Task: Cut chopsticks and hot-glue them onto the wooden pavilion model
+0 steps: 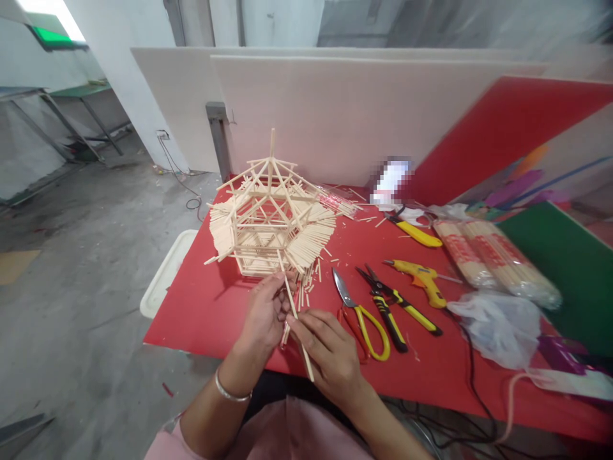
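A thin wooden stick [307, 363] lies slantwise between my two hands, close to the table's front edge. My left hand [265, 308] is closed around its upper part, with the fingers partly hidden. Lower down, my right hand [330, 348] pinches the same stick between thumb and fingers. Just beyond the hands stands a pagoda-like model [306, 241] built of pale sticks, with an open frame on top and fanned rows of sticks at its sides. The stick's far end overlaps the model's front in view; I cannot tell whether they touch. Short cut sticks [304, 294] lie beside the model.
On the red tabletop [201, 319], to the right, lie yellow-handled scissors [373, 332], black-and-yellow pliers [390, 319], a yellow glue gun [421, 279] with its cord, and a yellow-handled cutter [416, 234]. Bundled sticks [498, 259] and a plastic bag [500, 326] sit further right.
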The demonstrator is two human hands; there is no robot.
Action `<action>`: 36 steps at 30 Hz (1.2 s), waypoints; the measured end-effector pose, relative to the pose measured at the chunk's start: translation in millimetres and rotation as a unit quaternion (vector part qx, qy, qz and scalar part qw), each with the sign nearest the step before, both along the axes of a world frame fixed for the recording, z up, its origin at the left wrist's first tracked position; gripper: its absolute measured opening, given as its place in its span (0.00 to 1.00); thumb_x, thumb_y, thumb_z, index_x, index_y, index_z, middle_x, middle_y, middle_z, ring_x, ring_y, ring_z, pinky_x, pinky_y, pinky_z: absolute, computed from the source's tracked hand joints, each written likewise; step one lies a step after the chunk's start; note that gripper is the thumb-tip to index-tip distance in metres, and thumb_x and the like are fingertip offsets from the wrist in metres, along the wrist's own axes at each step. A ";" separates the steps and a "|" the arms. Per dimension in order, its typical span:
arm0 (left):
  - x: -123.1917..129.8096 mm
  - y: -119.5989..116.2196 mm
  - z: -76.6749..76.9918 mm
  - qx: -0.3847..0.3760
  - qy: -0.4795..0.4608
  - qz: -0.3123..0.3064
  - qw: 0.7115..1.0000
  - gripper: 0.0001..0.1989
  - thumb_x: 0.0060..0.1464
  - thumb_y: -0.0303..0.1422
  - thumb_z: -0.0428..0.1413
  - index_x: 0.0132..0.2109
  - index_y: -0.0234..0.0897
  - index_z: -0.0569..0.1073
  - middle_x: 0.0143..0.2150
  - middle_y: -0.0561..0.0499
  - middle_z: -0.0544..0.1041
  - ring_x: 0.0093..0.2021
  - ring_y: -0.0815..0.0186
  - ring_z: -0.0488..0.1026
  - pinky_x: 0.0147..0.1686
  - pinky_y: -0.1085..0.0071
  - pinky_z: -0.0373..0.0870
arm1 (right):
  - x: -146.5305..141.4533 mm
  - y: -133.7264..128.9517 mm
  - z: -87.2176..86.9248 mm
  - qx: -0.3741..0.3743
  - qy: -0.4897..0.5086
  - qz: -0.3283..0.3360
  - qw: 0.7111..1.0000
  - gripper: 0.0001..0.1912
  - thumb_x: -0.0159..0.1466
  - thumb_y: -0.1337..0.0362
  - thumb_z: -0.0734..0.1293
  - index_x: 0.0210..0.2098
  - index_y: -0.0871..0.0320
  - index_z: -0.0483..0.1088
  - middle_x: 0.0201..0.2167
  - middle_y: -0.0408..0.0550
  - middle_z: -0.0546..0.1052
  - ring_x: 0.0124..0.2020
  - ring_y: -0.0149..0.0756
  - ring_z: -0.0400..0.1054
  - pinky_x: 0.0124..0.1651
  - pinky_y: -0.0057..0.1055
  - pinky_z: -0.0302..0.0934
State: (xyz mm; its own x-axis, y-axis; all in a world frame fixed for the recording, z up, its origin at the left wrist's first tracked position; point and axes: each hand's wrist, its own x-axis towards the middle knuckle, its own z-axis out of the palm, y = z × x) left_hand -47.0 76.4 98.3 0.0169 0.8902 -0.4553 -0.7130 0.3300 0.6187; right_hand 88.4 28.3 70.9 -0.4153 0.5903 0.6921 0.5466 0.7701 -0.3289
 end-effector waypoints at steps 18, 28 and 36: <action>6.4 -23.4 9.7 0.045 0.059 0.065 0.995 0.20 0.37 0.42 0.70 0.33 0.32 0.78 0.19 0.57 0.70 0.15 0.81 0.57 0.15 0.82 0.47 | 1.0 -8.0 18.3 0.024 0.098 0.015 0.995 0.27 0.58 0.74 0.67 0.57 0.59 0.67 0.35 0.52 0.78 0.35 0.37 0.73 0.39 0.35 0.71; 28.9 -36.6 -0.1 0.130 0.148 0.065 0.978 0.14 0.44 0.43 0.68 0.29 0.37 0.79 0.18 0.58 0.64 0.19 0.76 0.57 0.20 0.77 0.58 | 42.7 -31.9 8.0 -0.052 0.062 -0.136 0.987 0.22 0.63 0.69 0.67 0.57 0.56 0.68 0.40 0.51 0.81 0.38 0.38 0.77 0.43 0.33 0.73; 43.7 -41.4 -3.7 0.210 0.219 0.018 0.953 0.08 0.48 0.38 0.65 0.28 0.38 0.80 0.29 0.49 0.75 0.30 0.66 0.69 0.31 0.71 0.68 | 34.5 -11.9 17.1 -0.103 0.075 -0.128 0.984 0.17 0.67 0.65 0.64 0.55 0.53 0.71 0.42 0.50 0.81 0.38 0.37 0.77 0.41 0.31 0.73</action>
